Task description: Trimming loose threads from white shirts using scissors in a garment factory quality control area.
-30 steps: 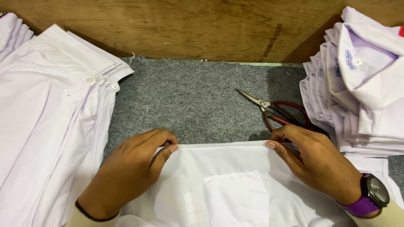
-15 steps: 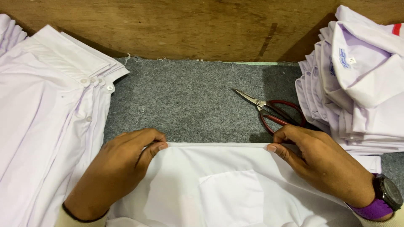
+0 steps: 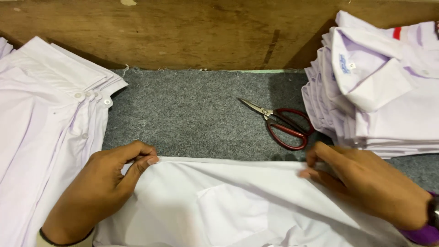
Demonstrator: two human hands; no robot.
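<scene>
A white shirt point(image 3: 228, 206) with a chest pocket lies flat on the grey felt surface point(image 3: 192, 114), its folded top edge running left to right. My left hand point(image 3: 103, 187) pinches that edge at its left end. At the right end, my right hand point(image 3: 366, 183) grips the same edge between thumb and fingers. A purple watch strap shows at my right wrist.
Red-handled scissors point(image 3: 283, 126) lie on the felt just beyond my right hand. A stack of folded white shirts point(image 3: 379, 87) stands at the right. Several white shirts point(image 3: 41, 123) lie spread at the left. A wooden board point(image 3: 183, 32) closes the back.
Both hands have slid apart along the shirt's top edge, the left one leftward and the right one rightward, so the edge is stretched wider.
</scene>
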